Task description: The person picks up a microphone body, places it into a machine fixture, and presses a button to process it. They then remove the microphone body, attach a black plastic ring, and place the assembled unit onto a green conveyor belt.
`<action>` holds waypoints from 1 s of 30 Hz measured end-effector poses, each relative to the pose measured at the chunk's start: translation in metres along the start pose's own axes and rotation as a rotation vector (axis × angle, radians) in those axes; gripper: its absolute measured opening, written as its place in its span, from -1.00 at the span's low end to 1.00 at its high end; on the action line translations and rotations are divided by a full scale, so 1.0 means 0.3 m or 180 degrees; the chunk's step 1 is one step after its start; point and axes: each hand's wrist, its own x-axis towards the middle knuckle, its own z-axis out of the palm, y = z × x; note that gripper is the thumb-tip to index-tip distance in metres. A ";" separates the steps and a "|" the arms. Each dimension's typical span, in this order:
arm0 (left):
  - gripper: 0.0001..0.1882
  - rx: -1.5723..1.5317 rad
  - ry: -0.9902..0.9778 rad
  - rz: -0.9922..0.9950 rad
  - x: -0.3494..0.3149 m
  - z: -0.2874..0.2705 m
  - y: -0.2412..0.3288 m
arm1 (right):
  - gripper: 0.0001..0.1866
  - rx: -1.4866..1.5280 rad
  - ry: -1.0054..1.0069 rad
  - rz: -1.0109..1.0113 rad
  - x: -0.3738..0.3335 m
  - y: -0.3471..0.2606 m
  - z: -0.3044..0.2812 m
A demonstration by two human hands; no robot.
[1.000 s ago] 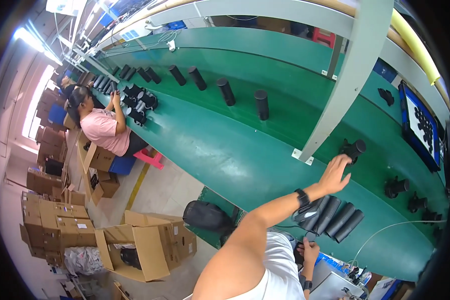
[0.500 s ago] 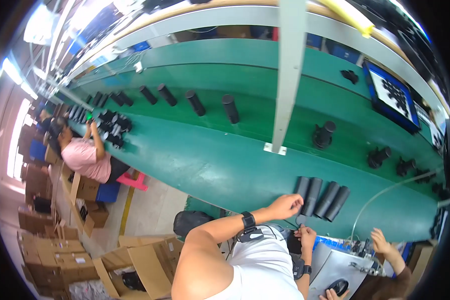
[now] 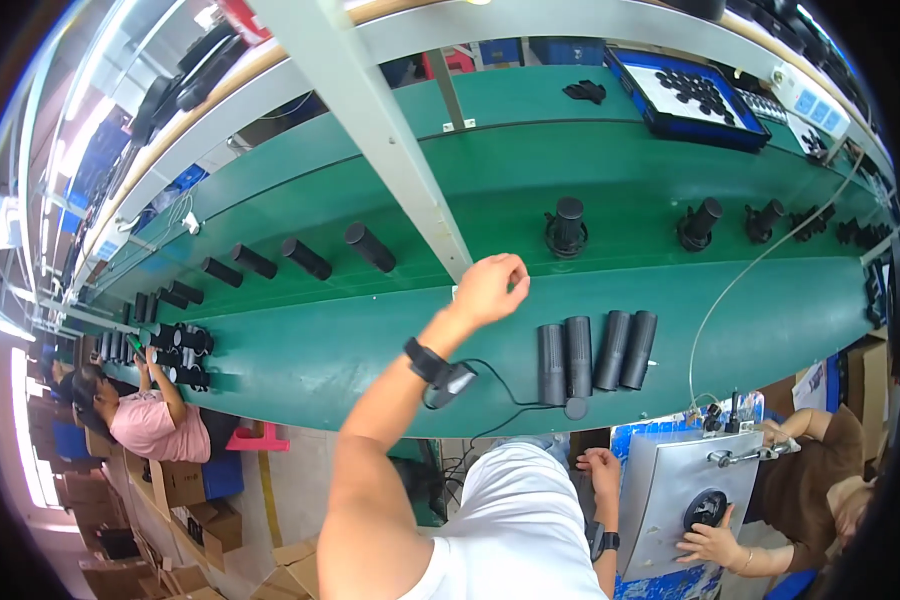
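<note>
My left hand point(image 3: 492, 290) is over the green conveyor beside the foot of the pale metal post, fingers loosely bent and thumb apart, with nothing visible in it. My right hand point(image 3: 600, 470) is low by the near edge of the bench, its fingers loosely bent and nothing visible between them. Between the hands, several black ribbed tubes point(image 3: 579, 357) lie side by side on the green bench point(image 3: 430, 345). A small grey disc point(image 3: 576, 408) lies at their near end. A black cable point(image 3: 500, 378) loops from near my left wrist toward the disc.
Black tubes point(image 3: 370, 247) and flanged black parts point(image 3: 567, 228) stand in a row along the conveyor. A pale post point(image 3: 380, 140) rises over it. At right, another person's hand point(image 3: 712, 545) touches a grey machine point(image 3: 660, 500). A pink-shirted person point(image 3: 160, 425) works far left.
My left hand has moved from the tubes up and left over the conveyor. My right hand stays by the bench edge. The view has shifted rightward.
</note>
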 end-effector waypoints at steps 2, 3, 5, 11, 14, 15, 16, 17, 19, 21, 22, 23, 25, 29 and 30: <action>-0.71 -0.0757 -0.1848 -0.0049 -0.004 -0.070 -0.025 | -0.84 0.0124 -0.0033 0.0026 0.003 0.013 -0.010; -0.65 -0.1227 -0.2922 -0.0063 -0.028 -0.091 -0.042 | -0.86 0.0115 -0.0015 0.0091 0.003 0.008 -0.013; -0.59 -0.1284 -0.4065 -0.0680 -0.079 -0.102 -0.143 | -0.87 0.0179 0.0037 0.0165 0.020 -0.003 -0.009; -0.50 0.0987 0.1824 -0.1785 -0.199 -0.290 -0.732 | -0.88 0.0174 0.0107 0.0136 0.022 0.013 -0.010; -0.27 0.2167 0.2871 -0.1513 -0.144 -0.334 -0.794 | -0.87 0.0244 0.0069 0.0149 0.007 0.026 -0.007; -0.20 0.2234 0.2589 -0.1313 -0.173 -0.345 -0.883 | -0.87 0.0218 0.0004 0.0184 0.020 0.013 0.000; -0.12 0.2252 0.2254 -0.1087 -0.169 -0.337 -0.903 | -0.87 0.0232 0.0023 0.0192 0.025 0.013 0.002; -0.12 0.2249 0.2242 -0.1079 -0.185 -0.321 -0.917 | -0.87 0.0179 -0.0020 0.0158 0.033 0.012 0.003; -0.17 0.0956 0.1351 -0.1950 -0.192 -0.241 -0.863 | -0.86 0.0165 0.0039 0.0171 0.018 0.018 0.002; -0.24 0.1310 0.1709 -0.1971 -0.241 -0.208 -0.833 | -0.89 0.0389 0.0207 0.0139 0.009 -0.004 0.008; -0.25 0.1394 0.1845 -0.1972 -0.275 -0.198 -0.811 | -0.89 0.0394 0.0205 0.0152 0.008 0.001 0.007; -0.26 0.1480 0.1979 -0.1978 -0.312 -0.185 -0.787 | -0.88 0.0448 0.0198 0.0144 0.006 0.011 0.006; -0.29 0.1182 0.2216 -0.1903 -0.384 -0.180 -0.734 | -0.88 0.0536 0.0209 0.0176 -0.013 0.027 0.003; -0.45 -0.1081 0.2515 -0.1439 -0.522 -0.179 -0.563 | -0.86 0.0473 0.0077 0.0056 -0.054 -0.024 0.015; -0.45 -0.1125 0.2440 -0.1416 -0.524 -0.173 -0.484 | -0.84 0.0497 -0.0069 -0.0152 -0.074 -0.060 0.023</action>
